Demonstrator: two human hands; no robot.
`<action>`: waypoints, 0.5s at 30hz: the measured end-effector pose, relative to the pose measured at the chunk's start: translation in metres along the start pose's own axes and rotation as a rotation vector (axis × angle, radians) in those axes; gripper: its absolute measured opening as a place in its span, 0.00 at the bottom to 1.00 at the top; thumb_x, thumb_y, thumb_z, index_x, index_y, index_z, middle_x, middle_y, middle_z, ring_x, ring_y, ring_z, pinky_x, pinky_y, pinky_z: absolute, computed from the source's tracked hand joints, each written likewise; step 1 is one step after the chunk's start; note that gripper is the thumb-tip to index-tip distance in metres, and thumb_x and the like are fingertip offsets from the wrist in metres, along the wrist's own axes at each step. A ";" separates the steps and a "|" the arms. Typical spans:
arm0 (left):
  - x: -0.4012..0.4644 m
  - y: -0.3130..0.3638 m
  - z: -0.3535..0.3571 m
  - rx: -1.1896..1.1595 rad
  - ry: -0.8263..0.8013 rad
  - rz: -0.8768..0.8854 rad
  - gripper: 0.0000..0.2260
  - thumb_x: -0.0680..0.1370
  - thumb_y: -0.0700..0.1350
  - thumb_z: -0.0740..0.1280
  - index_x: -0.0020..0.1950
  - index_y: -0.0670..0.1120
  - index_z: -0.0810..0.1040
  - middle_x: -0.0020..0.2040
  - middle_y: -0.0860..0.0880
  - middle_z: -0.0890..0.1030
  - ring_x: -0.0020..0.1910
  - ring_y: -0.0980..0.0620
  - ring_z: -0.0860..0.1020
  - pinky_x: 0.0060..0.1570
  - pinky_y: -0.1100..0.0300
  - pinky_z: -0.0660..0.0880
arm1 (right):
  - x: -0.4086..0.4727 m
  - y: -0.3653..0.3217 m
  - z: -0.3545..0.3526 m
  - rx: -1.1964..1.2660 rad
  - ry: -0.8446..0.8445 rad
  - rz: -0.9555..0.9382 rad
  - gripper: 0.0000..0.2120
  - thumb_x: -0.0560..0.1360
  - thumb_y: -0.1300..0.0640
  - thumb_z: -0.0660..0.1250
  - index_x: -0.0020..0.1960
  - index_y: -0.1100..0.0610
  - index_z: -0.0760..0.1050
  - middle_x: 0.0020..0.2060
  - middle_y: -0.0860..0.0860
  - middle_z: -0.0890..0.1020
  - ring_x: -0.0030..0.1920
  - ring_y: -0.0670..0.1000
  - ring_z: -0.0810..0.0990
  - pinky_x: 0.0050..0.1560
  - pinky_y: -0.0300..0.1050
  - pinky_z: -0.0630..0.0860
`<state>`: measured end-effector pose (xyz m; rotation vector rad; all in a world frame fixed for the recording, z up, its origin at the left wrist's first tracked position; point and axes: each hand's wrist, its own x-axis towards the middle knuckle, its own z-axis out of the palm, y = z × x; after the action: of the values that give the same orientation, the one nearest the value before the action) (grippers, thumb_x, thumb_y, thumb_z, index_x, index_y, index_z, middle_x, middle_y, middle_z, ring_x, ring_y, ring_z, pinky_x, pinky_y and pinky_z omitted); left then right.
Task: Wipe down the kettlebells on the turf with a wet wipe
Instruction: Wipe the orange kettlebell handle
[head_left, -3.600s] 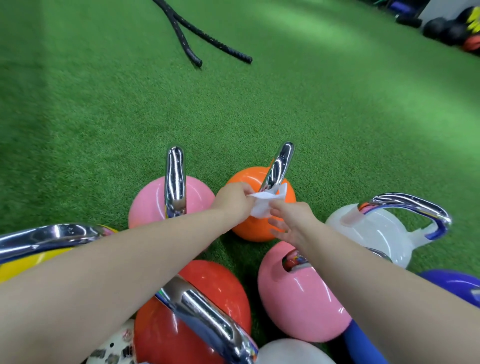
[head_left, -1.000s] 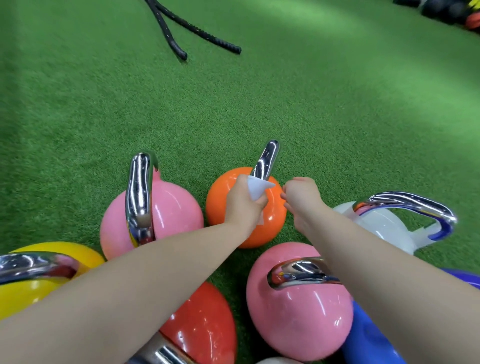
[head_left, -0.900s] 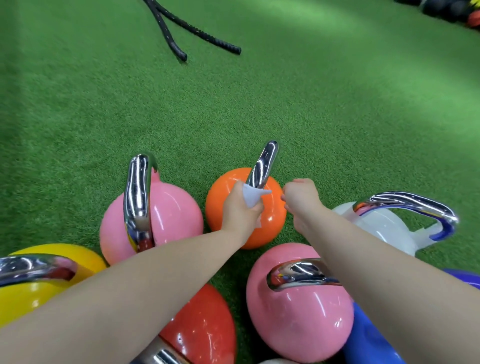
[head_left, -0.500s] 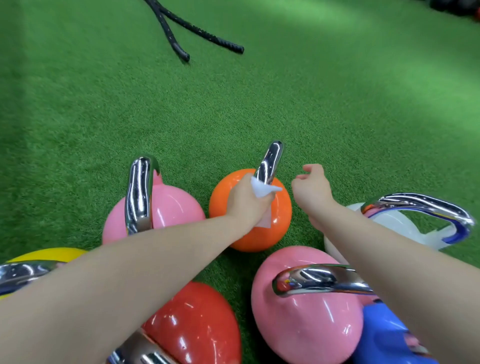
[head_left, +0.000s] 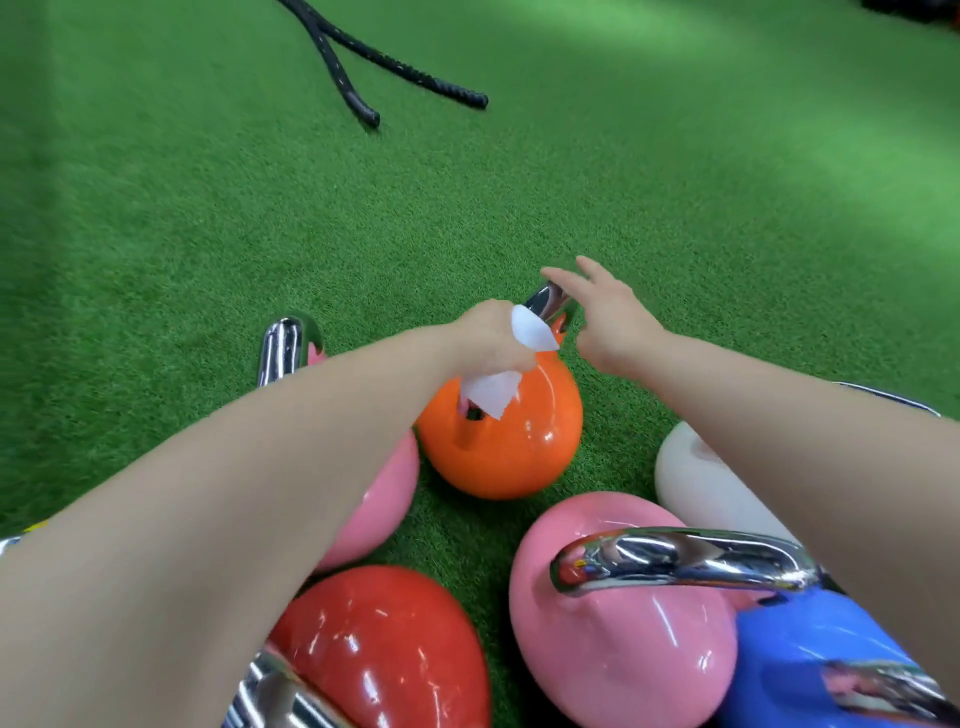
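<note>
Ahead of me, two thick black braided battle ropes (head_left: 363, 62) lie on the floor, crossing near the top of my view and splaying apart toward me, their capped ends resting well apart from everything nearer to me. Dark blurred shapes (head_left: 914, 6) sit at the far right corner, too indistinct to identify.

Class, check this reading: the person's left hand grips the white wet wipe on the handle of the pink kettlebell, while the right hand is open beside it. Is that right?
Not quite. The head view shows the left hand gripping the wet wipe on the handle of the orange kettlebell, not a pink one. The right hand is indeed open beside it.
</note>
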<state>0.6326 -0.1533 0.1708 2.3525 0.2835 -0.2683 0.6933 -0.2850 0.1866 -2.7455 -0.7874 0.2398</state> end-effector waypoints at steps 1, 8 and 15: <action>0.003 -0.003 -0.007 0.060 -0.036 0.031 0.09 0.70 0.43 0.70 0.45 0.44 0.71 0.37 0.50 0.72 0.40 0.49 0.72 0.28 0.62 0.65 | 0.003 0.000 0.000 0.000 -0.011 -0.022 0.32 0.71 0.69 0.58 0.72 0.48 0.62 0.74 0.54 0.59 0.72 0.57 0.60 0.67 0.51 0.64; 0.018 -0.019 -0.031 0.395 0.017 0.248 0.11 0.72 0.41 0.67 0.51 0.41 0.70 0.43 0.47 0.71 0.44 0.45 0.72 0.39 0.58 0.66 | 0.014 0.005 -0.010 -0.009 -0.054 -0.016 0.20 0.72 0.66 0.66 0.60 0.51 0.69 0.56 0.54 0.78 0.45 0.54 0.73 0.41 0.42 0.68; 0.028 -0.034 -0.031 0.406 0.177 0.272 0.07 0.72 0.37 0.62 0.45 0.45 0.67 0.40 0.47 0.73 0.41 0.43 0.75 0.34 0.56 0.70 | 0.001 0.009 -0.014 0.116 -0.097 0.005 0.16 0.74 0.58 0.69 0.60 0.51 0.72 0.54 0.51 0.78 0.52 0.53 0.77 0.50 0.42 0.69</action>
<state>0.6530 -0.1043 0.1631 2.7850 -0.0150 0.0185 0.7021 -0.2947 0.1969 -2.6434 -0.7663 0.4089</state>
